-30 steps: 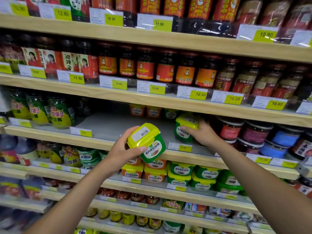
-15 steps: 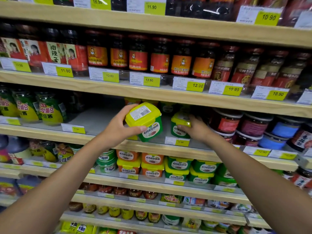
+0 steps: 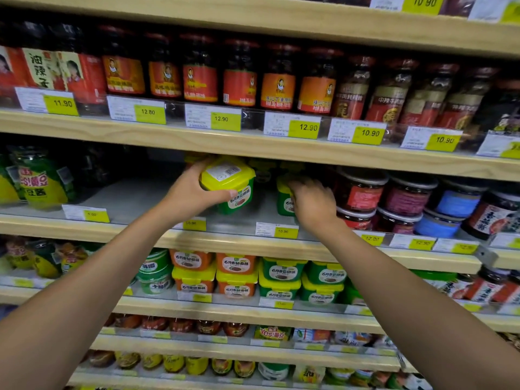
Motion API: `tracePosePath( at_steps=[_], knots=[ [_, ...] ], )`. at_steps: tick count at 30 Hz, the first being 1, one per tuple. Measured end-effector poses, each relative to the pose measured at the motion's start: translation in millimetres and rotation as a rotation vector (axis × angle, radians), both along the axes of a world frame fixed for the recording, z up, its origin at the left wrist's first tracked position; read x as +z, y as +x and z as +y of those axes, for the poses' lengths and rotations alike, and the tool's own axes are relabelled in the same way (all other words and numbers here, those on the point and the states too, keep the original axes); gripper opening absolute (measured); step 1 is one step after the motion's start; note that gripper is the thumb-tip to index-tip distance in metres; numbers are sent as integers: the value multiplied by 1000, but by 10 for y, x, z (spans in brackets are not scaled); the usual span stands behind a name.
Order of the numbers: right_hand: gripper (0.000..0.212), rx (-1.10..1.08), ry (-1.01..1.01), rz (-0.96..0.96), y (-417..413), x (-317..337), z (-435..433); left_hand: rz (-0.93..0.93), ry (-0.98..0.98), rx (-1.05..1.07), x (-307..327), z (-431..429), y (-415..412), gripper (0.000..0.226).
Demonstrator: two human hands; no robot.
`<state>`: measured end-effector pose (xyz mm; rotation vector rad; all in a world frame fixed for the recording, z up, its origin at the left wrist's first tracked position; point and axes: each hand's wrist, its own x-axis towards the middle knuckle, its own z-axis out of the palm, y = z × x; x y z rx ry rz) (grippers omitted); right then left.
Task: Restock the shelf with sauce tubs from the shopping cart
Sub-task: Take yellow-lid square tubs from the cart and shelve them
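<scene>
head view | step, as I judge: placing tubs on the middle shelf | left hand grips a green sauce tub, tilted, low over the board | right hand curls round the second tub, on the shelf just beside | next: lower the left one flat, release both

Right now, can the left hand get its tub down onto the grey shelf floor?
Probably yes: the left hand holds the tub over the shelf floor, bare beneath and left of it; the right hand holds a second tub further right.
</scene>
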<state>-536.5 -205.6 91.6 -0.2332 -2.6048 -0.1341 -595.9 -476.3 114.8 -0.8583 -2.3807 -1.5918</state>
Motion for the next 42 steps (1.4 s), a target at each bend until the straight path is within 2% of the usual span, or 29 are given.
tracePosePath(
  at_steps=[5, 9, 11, 14, 19, 24, 27, 31, 33, 35, 39, 40, 42],
  knots=[
    [63, -24, -64, 2, -175, -33, 70, 4, -11, 14, -112, 94, -207, 72],
    [40, -136, -66, -34, -309, -14, 43, 15, -46, 8, -185, 145, -309, 56],
    [32, -164, -56, -42, -348, -6, 28, 6, -54, -6, -200, 167, -334, 68],
    [32, -143, -33, -58, -403, -7, 52, 0, -82, -22, -217, 184, -368, 86],
    [37, -120, -31, -40, -499, 13, 87, -48, -108, -72, -208, 226, -408, 56],
    [34, -126, -74, -43, -569, -35, 126, -92, -159, -111, -187, 273, -508, 62],
    [37, -58, -116, 30, -596, -63, 141, -82, -236, -132, -173, 311, -555, 64],
    [46, 189, -143, 128, -498, -60, 28, -183, -335, -214, -170, 385, -642, 80],
    [47, 221, -210, 109, -428, -51, -24, -224, -336, -224, -180, 420, -690, 98],
    [49, 239, -349, 62, -387, -42, -56, -227, -348, -253, -168, 452, -727, 105],
    [49, 261, -560, -14, -327, -29, -95, -98, -543, -180, -129, 521, -743, 114],
    [50, 266, -610, -18, -309, -31, -106, -71, -569, -133, -144, 533, -747, 114],
    [48, 259, -684, -15, -301, -59, -123, -51, -554, -58, -178, 554, -717, 93]
  ],
)
